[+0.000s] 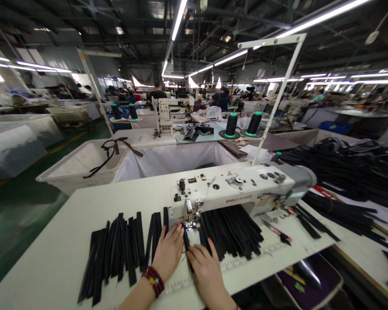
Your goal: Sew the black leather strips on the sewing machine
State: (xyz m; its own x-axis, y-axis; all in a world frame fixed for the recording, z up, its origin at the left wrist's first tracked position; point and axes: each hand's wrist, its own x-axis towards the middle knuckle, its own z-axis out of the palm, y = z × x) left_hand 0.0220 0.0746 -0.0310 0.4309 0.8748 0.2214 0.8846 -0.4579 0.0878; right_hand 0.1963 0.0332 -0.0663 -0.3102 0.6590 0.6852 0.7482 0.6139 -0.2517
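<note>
A white sewing machine point(232, 189) stands on a pale table, its needle area at the left end of the arm. My left hand point(170, 249), with a dark red bead bracelet at the wrist, presses on a black strip just left of the presser foot. Close in front of the foot, my right hand point(204, 262) has its fingers on the same narrow black strip point(186, 237). Many black strips point(116, 245) lie side by side to the left of my hands. Another pile of black strips point(231, 230) lies under and in front of the machine arm.
Scissors point(279, 232) lie right of the strips. Behind the table are a white-lined bin point(171, 157) and two black thread cones point(232, 125). A thread stand point(279, 99) rises behind the machine. Black material point(352, 172) is heaped at the right. A person point(221, 100) is in the background.
</note>
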